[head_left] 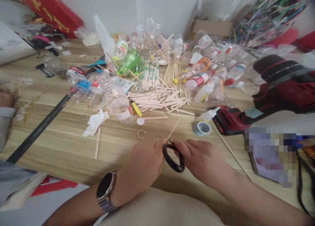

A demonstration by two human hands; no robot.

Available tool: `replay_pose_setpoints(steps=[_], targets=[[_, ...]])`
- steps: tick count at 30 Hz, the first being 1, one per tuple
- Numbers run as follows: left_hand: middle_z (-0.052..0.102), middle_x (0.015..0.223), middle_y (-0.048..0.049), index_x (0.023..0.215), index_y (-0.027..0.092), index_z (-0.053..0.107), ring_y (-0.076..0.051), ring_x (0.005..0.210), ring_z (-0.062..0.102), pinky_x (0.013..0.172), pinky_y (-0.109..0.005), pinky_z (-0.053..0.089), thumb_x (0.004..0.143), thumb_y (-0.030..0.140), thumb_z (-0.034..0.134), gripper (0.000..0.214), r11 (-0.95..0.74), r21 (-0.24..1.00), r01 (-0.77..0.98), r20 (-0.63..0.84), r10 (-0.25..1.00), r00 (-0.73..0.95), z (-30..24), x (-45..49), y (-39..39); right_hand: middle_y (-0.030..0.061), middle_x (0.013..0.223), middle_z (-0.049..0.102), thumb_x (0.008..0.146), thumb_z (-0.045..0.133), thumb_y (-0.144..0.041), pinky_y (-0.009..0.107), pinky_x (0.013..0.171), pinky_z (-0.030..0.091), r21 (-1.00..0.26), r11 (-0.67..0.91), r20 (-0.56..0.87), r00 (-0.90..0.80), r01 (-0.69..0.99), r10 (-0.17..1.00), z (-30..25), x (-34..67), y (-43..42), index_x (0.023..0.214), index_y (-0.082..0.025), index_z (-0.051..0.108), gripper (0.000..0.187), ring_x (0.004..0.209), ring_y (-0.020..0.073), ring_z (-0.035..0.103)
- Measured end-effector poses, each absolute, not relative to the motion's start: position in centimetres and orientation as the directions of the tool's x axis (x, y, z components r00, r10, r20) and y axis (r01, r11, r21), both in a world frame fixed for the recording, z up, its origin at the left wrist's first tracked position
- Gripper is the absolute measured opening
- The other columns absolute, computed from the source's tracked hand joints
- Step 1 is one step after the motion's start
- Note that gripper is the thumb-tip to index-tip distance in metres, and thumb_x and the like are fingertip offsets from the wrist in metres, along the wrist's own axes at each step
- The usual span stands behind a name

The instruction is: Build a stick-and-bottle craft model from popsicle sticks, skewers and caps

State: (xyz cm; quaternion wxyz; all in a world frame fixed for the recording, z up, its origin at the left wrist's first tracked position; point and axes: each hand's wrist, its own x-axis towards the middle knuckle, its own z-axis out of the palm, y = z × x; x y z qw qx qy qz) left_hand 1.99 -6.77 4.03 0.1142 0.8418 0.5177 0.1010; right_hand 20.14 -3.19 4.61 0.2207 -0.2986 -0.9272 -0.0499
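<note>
My right hand [201, 158] is closed on black-handled scissors [173, 158], whose loop shows between my two hands near the table's front edge. My left hand [145, 163], with a watch on its wrist, is curled round a thin wooden stick [173, 130] that pokes up and away from the fingers towards the scissors. Both hands rest on the wooden table [61, 144].
A pile of flat wooden sticks [159, 101] and many empty plastic bottles [118, 104] lie beyond my hands. A red drill [275, 94], a tape roll [202, 128], a rubber band [141, 134], a crumpled tissue [94, 122] and a black rod [36, 130] are around. Another person's sleeve [5, 121] is at left.
</note>
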Motion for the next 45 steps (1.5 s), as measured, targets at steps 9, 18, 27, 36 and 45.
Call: replay_pose_setpoints(steps=[9, 18, 27, 36, 45], targets=[[0.065, 0.067, -0.0046, 0.093, 0.015, 0.054, -0.020, 0.056, 0.063, 0.051, -0.029, 0.049, 0.092, 0.010, 0.037, 0.018, -0.452, 0.212, 0.867, 0.047, 0.890, 0.453, 3.9, 2.1, -7.1, 0.0022, 0.048, 0.060, 0.098, 0.036, -0.035, 0.021, 0.044, 0.037, -0.672, 0.394, -0.085, -0.594, 0.627, 0.800, 4.6, 19.9, -2.8, 0.066, -0.016, 0.061, 0.045, 0.042, 0.0113, 0.053], [0.066, 0.067, -0.0049, 0.093, 0.015, 0.055, -0.019, 0.056, 0.063, 0.050, -0.027, 0.046, 0.092, 0.011, 0.034, 0.021, -0.460, 0.230, 0.858, 0.051, 0.886, 0.461, 4.0, 2.3, -7.0, 0.0011, 0.043, 0.056, 0.100, 0.035, -0.034, 0.019, 0.046, 0.038, -0.722, 0.291, -0.217, -0.605, 0.628, 0.766, 5.1, 20.1, -3.0, 0.049, -0.017, 0.054, 0.057, 0.041, 0.0085, 0.052], [0.068, 0.074, -0.0063, 0.096, 0.017, 0.055, -0.021, 0.063, 0.065, 0.058, -0.031, 0.050, 0.094, 0.015, 0.034, 0.021, -0.415, 0.327, 0.849, 0.017, 0.901, 0.434, 4.0, 2.3, -7.2, 0.0040, 0.056, 0.063, 0.100, 0.035, -0.023, 0.024, 0.045, 0.036, -0.348, 0.755, 0.244, -0.724, 0.555, 0.645, 4.1, 20.7, -2.7, 0.082, -0.013, 0.065, 0.037, 0.046, 0.0129, 0.056], [0.067, 0.074, -0.0054, 0.097, 0.017, 0.055, -0.021, 0.064, 0.065, 0.059, -0.031, 0.049, 0.095, 0.015, 0.034, 0.021, -0.388, 0.355, 0.851, -0.025, 0.905, 0.424, 4.2, 2.4, -7.1, 0.0055, 0.057, 0.064, 0.099, 0.035, -0.024, 0.024, 0.045, 0.035, -0.430, 0.696, 0.165, -0.708, 0.575, 0.686, 4.2, 20.9, -2.9, 0.083, -0.012, 0.067, 0.038, 0.048, 0.0141, 0.056], [0.066, 0.072, -0.0058, 0.093, 0.017, 0.056, -0.021, 0.061, 0.064, 0.055, -0.030, 0.048, 0.092, 0.008, 0.033, 0.024, -0.402, 0.246, 0.882, -0.024, 0.907, 0.420, 4.1, 2.4, -6.9, -0.0021, 0.041, 0.056, 0.101, 0.028, -0.039, 0.020, 0.039, 0.036, -0.801, 0.173, -0.291, -0.626, 0.573, 0.724, 4.6, 20.0, -2.7, 0.083, -0.014, 0.065, 0.048, 0.034, 0.0105, 0.047]])
